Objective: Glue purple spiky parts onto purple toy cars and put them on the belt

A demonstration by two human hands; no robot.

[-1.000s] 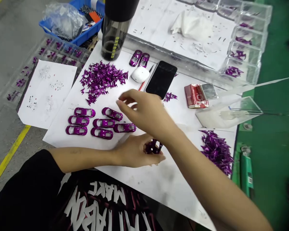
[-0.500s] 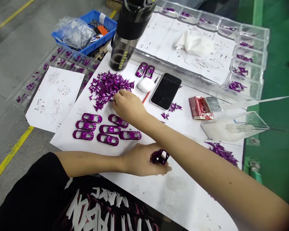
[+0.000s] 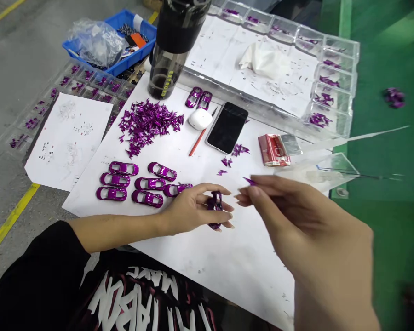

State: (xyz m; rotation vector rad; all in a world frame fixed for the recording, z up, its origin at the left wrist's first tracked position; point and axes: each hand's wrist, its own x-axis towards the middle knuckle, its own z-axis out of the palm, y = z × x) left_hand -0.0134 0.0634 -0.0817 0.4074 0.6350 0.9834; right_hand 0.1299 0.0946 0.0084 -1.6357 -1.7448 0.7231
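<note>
Pinching a tiny shiny purple piece point(image 3: 249, 181) between narrowed fingertips, the raised right hand point(image 3: 296, 216) sits just beside the left hand point(image 3: 193, 209), whose curled fingers hold a glossy purple toy car shell point(image 3: 215, 209), near matching shells point(image 3: 149, 184) on the counter point(image 3: 227, 276).

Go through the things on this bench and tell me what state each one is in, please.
Left hand: fingers curled around a purple car shell
Right hand: fingers pinching a small purple piece
Phone: lying flat, screen dark
Bottle: upright, dark liquid inside
Purple pieces: loose in a heap
Car shells: lying in rows on paper
Tissue: crumpled
</note>
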